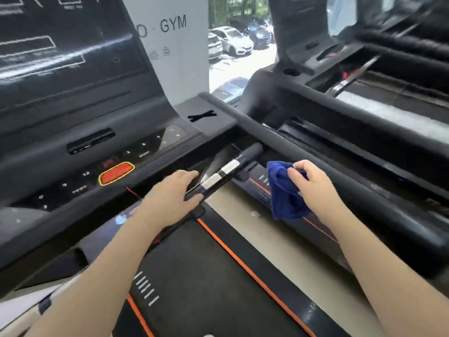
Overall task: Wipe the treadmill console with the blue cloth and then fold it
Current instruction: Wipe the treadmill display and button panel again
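Matte treadmill console (73, 132) | right hand (313, 183) pinches bunched, plush blue cloth (284, 190)

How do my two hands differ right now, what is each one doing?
The right hand grips the bunched blue cloth, fingers curled into it; the left hand holds no cloth. The left hand rests on the black and silver handlebar grip below the console, while the right hand hangs beside the long padded side rail, with the cloth off the console. Both arms are bare and reach forward over the treadmill belt.
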`<action>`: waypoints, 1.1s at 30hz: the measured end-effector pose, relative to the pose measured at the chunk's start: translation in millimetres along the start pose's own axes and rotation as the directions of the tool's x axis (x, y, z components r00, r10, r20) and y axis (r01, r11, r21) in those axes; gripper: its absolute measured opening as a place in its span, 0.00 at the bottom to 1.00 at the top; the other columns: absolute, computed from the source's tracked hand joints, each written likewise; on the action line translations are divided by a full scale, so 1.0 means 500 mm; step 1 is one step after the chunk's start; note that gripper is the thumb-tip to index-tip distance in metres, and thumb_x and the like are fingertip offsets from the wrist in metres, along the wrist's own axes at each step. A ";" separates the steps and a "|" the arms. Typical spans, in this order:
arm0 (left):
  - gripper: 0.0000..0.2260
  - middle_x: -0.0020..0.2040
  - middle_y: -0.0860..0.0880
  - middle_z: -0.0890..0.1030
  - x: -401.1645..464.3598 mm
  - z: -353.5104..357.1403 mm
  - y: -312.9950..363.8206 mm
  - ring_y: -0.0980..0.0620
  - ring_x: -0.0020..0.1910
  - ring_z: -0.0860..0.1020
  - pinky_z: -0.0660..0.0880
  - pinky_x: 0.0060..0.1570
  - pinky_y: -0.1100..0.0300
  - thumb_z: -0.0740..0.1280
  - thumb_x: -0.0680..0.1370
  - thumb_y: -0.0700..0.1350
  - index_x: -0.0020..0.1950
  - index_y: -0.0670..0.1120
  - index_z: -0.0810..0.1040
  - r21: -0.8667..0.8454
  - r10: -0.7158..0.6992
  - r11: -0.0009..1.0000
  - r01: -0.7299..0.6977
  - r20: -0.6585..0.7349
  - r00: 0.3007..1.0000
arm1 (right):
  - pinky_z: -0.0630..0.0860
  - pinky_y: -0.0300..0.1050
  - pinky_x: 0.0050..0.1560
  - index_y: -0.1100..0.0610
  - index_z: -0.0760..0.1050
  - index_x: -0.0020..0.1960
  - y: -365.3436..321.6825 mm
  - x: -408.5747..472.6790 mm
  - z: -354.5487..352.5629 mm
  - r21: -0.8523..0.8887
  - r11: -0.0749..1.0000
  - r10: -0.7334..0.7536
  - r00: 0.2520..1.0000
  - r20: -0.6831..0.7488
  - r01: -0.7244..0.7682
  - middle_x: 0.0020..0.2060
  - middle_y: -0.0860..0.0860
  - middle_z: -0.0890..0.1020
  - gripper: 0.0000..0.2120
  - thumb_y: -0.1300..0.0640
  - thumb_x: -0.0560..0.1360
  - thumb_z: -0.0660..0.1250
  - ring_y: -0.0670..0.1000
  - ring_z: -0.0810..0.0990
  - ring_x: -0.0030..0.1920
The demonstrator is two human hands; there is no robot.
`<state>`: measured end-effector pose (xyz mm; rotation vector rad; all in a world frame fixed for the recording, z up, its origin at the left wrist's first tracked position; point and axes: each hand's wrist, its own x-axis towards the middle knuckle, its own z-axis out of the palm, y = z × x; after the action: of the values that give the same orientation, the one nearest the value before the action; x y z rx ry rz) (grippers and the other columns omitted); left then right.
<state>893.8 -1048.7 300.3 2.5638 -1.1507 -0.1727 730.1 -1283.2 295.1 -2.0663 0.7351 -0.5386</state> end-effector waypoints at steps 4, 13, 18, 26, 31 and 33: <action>0.20 0.57 0.54 0.78 0.024 0.045 0.255 0.55 0.53 0.77 0.69 0.56 0.63 0.65 0.77 0.49 0.68 0.49 0.70 -0.255 0.263 0.939 -0.229 0.106 0.959 | 0.67 0.29 0.36 0.54 0.73 0.41 0.040 -0.093 -0.173 0.190 0.981 0.054 0.998 -0.033 -0.047 0.34 0.46 0.75 0.08 0.61 0.78 0.62 0.38 0.71 0.32; 0.24 0.54 0.57 0.79 -0.099 0.233 0.858 0.61 0.52 0.79 0.76 0.54 0.62 0.71 0.70 0.54 0.65 0.56 0.68 -0.864 0.557 0.464 -0.196 0.112 0.823 | 0.73 0.36 0.49 0.44 0.77 0.42 0.224 -0.347 -0.601 0.088 0.994 -0.046 0.991 -0.128 0.058 0.43 0.41 0.80 0.09 0.59 0.71 0.71 0.42 0.78 0.45; 0.25 0.55 0.53 0.79 -0.103 0.317 1.057 0.58 0.54 0.79 0.77 0.55 0.58 0.72 0.72 0.42 0.66 0.53 0.68 -0.858 0.638 0.458 -0.234 0.133 0.759 | 0.74 0.42 0.57 0.40 0.72 0.52 0.354 -0.417 -0.782 0.201 0.979 -0.020 0.999 -0.036 0.027 0.53 0.41 0.77 0.19 0.58 0.66 0.72 0.45 0.76 0.55; 0.15 0.49 0.61 0.78 0.036 0.411 1.147 0.66 0.47 0.75 0.69 0.44 0.75 0.65 0.73 0.37 0.56 0.53 0.76 -0.540 0.645 0.713 -0.447 0.257 0.720 | 0.72 0.40 0.53 0.40 0.64 0.64 0.546 -0.335 -0.914 0.072 0.974 0.214 0.977 -0.002 -0.213 0.54 0.47 0.74 0.25 0.60 0.74 0.68 0.45 0.75 0.43; 0.11 0.39 0.58 0.79 0.145 0.446 1.212 0.64 0.37 0.75 0.72 0.38 0.69 0.64 0.72 0.35 0.47 0.51 0.77 -0.582 0.617 0.709 -0.398 0.240 0.749 | 0.71 0.37 0.56 0.45 0.71 0.63 0.613 -0.202 -0.929 -0.018 0.988 0.153 0.954 0.259 -0.154 0.58 0.41 0.75 0.19 0.54 0.73 0.70 0.42 0.74 0.57; 0.09 0.38 0.53 0.79 0.200 0.445 1.244 0.58 0.36 0.75 0.74 0.37 0.61 0.64 0.73 0.35 0.44 0.50 0.77 -0.604 0.584 0.717 -0.348 0.248 0.773 | 0.74 0.45 0.52 0.53 0.76 0.56 0.628 -0.139 -0.947 0.034 0.980 0.177 0.941 0.288 -0.194 0.49 0.50 0.80 0.13 0.57 0.72 0.71 0.48 0.79 0.48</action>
<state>468.6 -1564.3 305.1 1.7022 -1.6147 -0.8323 296.3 -1656.1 282.6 -1.9379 0.7222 -0.1512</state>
